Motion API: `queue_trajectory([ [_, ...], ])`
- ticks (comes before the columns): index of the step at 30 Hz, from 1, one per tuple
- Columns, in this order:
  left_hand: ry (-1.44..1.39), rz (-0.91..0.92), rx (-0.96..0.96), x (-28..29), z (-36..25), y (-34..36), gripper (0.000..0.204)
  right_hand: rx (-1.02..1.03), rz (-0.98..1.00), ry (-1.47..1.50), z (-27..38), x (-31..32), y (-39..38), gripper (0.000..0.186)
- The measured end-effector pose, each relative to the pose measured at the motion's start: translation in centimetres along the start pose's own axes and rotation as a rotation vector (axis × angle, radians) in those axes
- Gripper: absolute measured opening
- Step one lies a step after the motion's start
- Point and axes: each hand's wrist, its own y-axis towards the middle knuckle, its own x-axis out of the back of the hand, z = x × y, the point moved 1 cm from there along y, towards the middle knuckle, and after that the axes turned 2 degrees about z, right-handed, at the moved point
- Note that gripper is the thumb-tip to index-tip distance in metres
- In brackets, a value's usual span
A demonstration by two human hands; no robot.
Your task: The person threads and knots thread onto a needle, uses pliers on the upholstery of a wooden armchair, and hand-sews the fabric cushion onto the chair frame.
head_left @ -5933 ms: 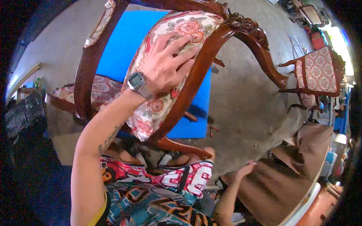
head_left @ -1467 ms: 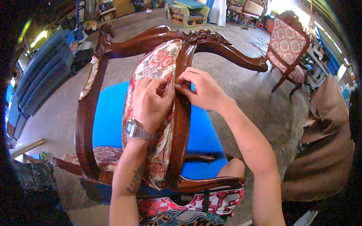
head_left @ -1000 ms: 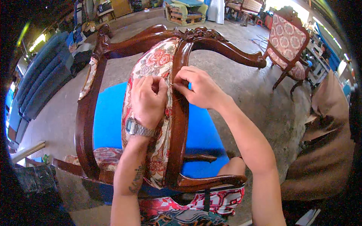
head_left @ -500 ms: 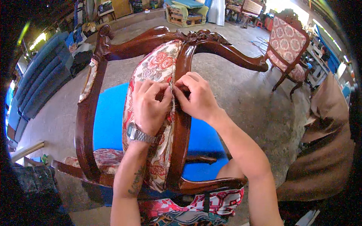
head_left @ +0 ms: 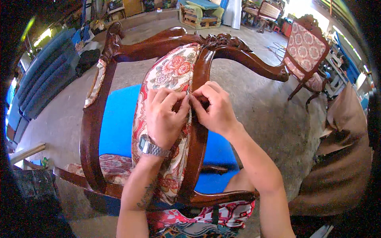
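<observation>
A carved, dark wooden chair frame (head_left: 201, 71) lies on its side before me, with floral upholstery fabric (head_left: 170, 70) stretched over a padded section. My left hand (head_left: 166, 115), with a metal watch (head_left: 151, 146) on its wrist, pinches the fabric's edge where it meets the wood. Facing it, my right hand (head_left: 215, 106) has thumb and finger pressed together at the same seam. The fingertips of both hands nearly touch. Whatever small thing may sit between the right fingers is too small to make out.
Bright blue padding (head_left: 119, 123) shows beneath the frame. Stacked dark blue cushions (head_left: 49, 75) stand at the left. Brown cloth (head_left: 341, 158) drapes at the right. Farther back are an upholstered chair (head_left: 305, 51) and a green-and-wood seat (head_left: 201, 15).
The chair frame and both hands appear slightly farther right and lower in the picture. Both hands keep their pinch at the fabric edge.
</observation>
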Motion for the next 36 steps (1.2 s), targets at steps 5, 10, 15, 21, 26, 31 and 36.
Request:
queue_trajectory([
  [5,-0.011,0.019,0.015,-0.2,0.1,-0.1,0.008,-0.003,-0.024,-0.074,0.3,0.0,0.0,0.011],
  [10,-0.035,0.000,-0.008,-0.1,0.0,0.0,0.008,0.011,-0.016,-0.110,0.5,0.1,-0.1,0.013],
  [15,-0.061,-0.012,0.014,-0.1,-0.1,-0.2,0.009,-0.014,0.024,0.050,0.1,0.8,-0.1,0.016],
  [21,-0.063,-0.029,-0.023,-0.5,0.4,-0.3,0.014,0.277,0.089,-0.368,0.8,0.6,-0.1,0.023],
  [26,-0.077,-0.024,-0.003,-0.7,0.6,-0.6,0.016,0.129,0.008,-0.280,0.9,0.4,0.2,0.021],
  [31,-0.112,-0.048,0.010,-0.9,0.8,-0.6,0.018,-0.184,-0.035,0.080,0.1,1.3,-0.7,0.017],
  [36,-0.106,-0.052,-0.014,-1.1,0.8,-0.7,0.018,0.103,-0.078,-0.162,0.0,0.8,-0.5,0.015],
])
